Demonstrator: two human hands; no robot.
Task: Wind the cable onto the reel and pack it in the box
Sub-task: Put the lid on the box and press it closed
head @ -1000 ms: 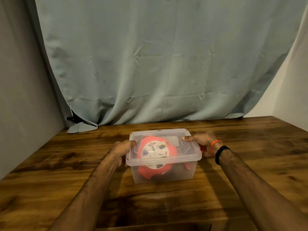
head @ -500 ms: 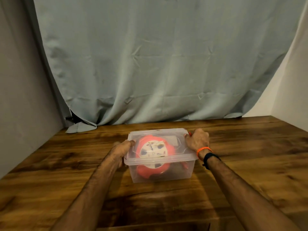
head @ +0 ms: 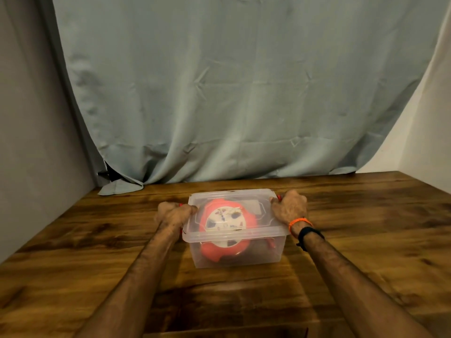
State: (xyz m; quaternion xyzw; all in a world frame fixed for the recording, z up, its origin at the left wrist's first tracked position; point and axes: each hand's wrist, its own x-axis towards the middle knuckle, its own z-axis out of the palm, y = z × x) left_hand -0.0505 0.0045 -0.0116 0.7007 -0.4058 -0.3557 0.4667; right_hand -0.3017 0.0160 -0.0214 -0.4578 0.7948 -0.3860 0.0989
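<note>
A clear plastic box (head: 273, 252) stands on the wooden table, its clear lid (head: 263, 228) lying on top. Through the plastic I see a red cable reel (head: 227, 220) with a white round label lying inside. My left hand (head: 174, 213) curls over the lid's left edge beside a small red latch. My right hand (head: 290, 208) curls over the lid's right edge, where another red latch shows by the fingers. An orange band and a black band sit on the right wrist. The cable itself is not visible apart from the reel.
The wooden table (head: 97, 240) reaches to a grey-blue curtain (head: 219, 93) hanging along its back edge. Grey walls close off the left side and a pale wall the right.
My right hand has shifted from the lid's top onto its right edge and curled down. The left hand has stayed on the left edge. The box has barely moved.
</note>
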